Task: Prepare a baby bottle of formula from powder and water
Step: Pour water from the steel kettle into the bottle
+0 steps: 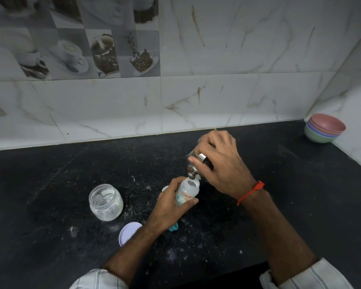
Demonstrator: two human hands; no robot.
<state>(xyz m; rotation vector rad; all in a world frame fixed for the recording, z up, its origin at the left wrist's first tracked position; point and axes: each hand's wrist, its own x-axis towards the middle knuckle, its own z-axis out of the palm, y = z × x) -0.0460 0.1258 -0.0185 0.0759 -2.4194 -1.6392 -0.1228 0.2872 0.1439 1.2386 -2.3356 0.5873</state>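
From the head camera, the left hand (171,202) grips the baby bottle (187,192), its fingers curled round the body, tilting it a little to steady the mouth on the black counter (50,195); the right hand (221,161) clasps a steel vessel (193,163), fingers wrapped over it, tipped so its spout hangs just above the bottle's opening, seemingly pouring water; the open powder jar (106,202) stands well to the left, its lid (128,232) near the left wrist; stacked bowls (324,130) sit in the far corner.
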